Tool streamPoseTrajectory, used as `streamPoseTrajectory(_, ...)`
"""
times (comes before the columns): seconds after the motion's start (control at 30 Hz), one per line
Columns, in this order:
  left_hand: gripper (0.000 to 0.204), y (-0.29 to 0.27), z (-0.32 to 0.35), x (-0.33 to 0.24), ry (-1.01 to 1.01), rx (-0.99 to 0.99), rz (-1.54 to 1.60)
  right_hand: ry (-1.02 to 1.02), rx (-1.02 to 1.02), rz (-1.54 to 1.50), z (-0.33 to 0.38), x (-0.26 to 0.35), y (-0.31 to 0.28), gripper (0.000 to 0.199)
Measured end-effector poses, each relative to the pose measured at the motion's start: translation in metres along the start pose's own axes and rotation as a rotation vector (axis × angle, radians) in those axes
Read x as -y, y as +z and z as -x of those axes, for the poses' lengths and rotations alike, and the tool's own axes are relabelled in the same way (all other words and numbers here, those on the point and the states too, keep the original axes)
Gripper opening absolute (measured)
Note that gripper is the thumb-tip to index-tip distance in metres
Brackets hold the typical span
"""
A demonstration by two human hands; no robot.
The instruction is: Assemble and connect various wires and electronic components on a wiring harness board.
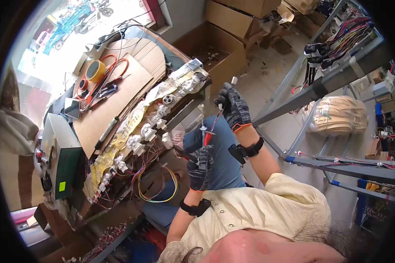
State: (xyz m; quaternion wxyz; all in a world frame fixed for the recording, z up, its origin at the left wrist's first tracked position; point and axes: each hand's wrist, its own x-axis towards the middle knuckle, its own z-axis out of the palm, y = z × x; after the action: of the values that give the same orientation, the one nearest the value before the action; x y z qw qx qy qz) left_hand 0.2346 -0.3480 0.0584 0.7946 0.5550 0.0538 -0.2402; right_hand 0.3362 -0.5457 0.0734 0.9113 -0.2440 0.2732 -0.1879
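Observation:
Both my hands wear dark grey knitted gloves with orange cuffs. My left hand [200,168], above my lap, is closed around the lower end of a red tapered piece [207,138]; its exact kind I cannot make out. A small white part [203,129] shows just above it. Thin red and dark wires [216,121] run from there up to a white connector [220,106] at the fingers of my right hand [235,107]. That hand is closed on the wire end, farther out and to the right. Another small white connector [234,80] shows just past its fingertips.
To the left, a workbench carries a row of white connectors [148,132] along its taped edge, cardboard [131,83], a yellow tape roll [95,71] and a marker [106,133]. Looped wires [175,184] hang below. A metal rack [338,79] stands right; cardboard boxes [224,48] lie beyond.

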Motion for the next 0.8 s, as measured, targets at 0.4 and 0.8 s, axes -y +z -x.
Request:
streamPoseTrajectory(0.4,0.026,0.005,-0.004,0.004,0.072,0.023,0.140,-0.103,0.382,0.602,-0.012,0.004,0.012,0.028)
streamPoseTrajectory(0.8,0.037,0.000,0.003,0.022,0.239,-0.079,-0.006,-0.137,0.293,0.636,-0.008,-0.005,0.022,0.022)
